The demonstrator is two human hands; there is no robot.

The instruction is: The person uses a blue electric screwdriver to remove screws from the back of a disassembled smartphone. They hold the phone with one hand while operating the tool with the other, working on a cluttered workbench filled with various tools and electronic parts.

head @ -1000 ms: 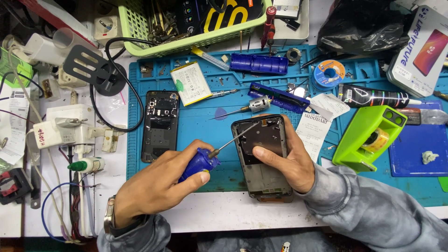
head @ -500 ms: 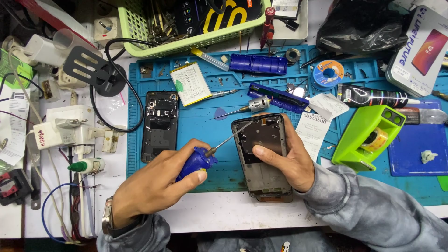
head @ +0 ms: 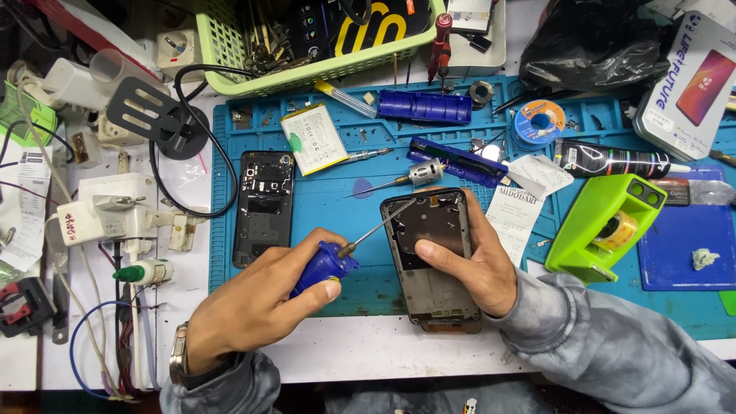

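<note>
Fingers (head: pixel 326 290) of our left hand (head: pixel 253 307) grip the blue screwdriver (head: pixel 326 264); right hand (head: pixel 468 264) clamps the opened phone (head: pixel 431 257) on the blue mat (head: pixel 337 207). We judge: keep tip square, press lightly.

White phone box (head: pixel 694 77) top right; paper label (head: pixel 515 211), perhaps a receipt, mid-mat.

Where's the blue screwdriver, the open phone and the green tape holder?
blue screwdriver (head: pixel 323 266), head view, on its handle.
open phone (head: pixel 429 230), head view, on its dark inside.
green tape holder (head: pixel 602 222), head view, on its side.
</note>
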